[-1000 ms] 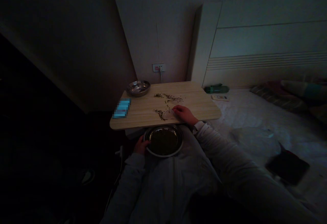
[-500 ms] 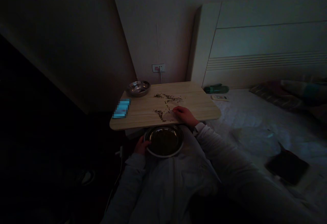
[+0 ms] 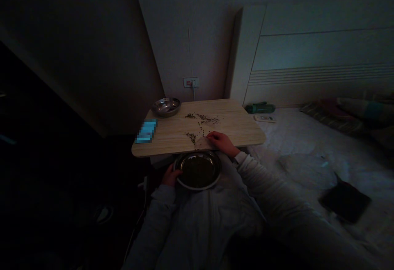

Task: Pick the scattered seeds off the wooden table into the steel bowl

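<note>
My left hand (image 3: pixel 171 175) grips the left rim of a wide metal bowl (image 3: pixel 217 167) with a pale rim. The bowl is in my lap, just below the front edge of the small wooden table (image 3: pixel 240 118). My right hand (image 3: pixel 221 142) is closed on a thin, pale, see-through sheet (image 3: pixel 201 143), its exact kind unclear. The sheet lies against the tabletop by the front edge. Small dark beans or seeds (image 3: pixel 191 137) are scattered left of the sheet, with another patch of seeds (image 3: pixel 207 119) farther back. The bowl's inside is dark, and its contents are hard to make out.
A second metal bowl (image 3: pixel 166 107) stands at the table's back left, with a blurred-out phone (image 3: pixel 146 131) in front of it. A wall socket (image 3: pixel 191 82) holds a plug. On the bed at right lie a green bottle (image 3: pixel 261 108), a remote (image 3: pixel 264 118) and a dark flat object (image 3: pixel 346 200).
My right hand has drawn the sheet slightly toward the table's front edge, and a few seeds there have shifted with it. My left hand and the bowl have stayed put.
</note>
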Available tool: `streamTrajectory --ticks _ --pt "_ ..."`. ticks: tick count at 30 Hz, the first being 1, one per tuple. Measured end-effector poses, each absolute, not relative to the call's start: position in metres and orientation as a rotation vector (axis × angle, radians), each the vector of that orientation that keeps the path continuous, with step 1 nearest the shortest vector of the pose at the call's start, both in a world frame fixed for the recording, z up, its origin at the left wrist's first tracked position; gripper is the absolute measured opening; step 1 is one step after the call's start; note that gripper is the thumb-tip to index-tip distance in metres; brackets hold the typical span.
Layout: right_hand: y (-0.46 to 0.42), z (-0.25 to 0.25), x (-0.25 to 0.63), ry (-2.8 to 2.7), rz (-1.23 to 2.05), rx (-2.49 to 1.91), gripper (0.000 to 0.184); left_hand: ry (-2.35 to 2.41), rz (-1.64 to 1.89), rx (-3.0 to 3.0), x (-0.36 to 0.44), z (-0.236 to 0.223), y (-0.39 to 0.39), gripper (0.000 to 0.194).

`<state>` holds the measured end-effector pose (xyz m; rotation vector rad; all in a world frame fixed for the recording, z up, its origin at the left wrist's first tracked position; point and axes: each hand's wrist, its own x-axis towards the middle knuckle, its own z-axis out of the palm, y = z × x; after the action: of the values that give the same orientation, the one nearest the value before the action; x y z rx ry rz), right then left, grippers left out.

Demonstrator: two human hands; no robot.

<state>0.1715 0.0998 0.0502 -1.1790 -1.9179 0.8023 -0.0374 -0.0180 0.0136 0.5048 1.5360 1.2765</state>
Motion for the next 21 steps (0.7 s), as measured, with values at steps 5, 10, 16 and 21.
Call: streamTrajectory --ticks 5,10,16,21 --pt "0.101 0.049 0.174 -1.895 0.892 -1.139 0.018 1.529 1.293 0.456 -0.038 0.010 -0.015 0.032" --pt "0.104 0.053 0.176 -1.778 0.985 -1.133 0.019 1.467 1.299 0.445 -0.040 -0.003 -0.009 0.032" --pt "0.107 0.060 0.168 -1.672 0.938 -1.201 0.018 1.475 1.272 0.488 -0.048 -0.018 -0.004 0.037" --pt "0.105 0.061 0.160 -1.660 0.894 -1.255 0.015 1.520 1.291 0.489 -0.057 -0.022 -0.009 0.040"
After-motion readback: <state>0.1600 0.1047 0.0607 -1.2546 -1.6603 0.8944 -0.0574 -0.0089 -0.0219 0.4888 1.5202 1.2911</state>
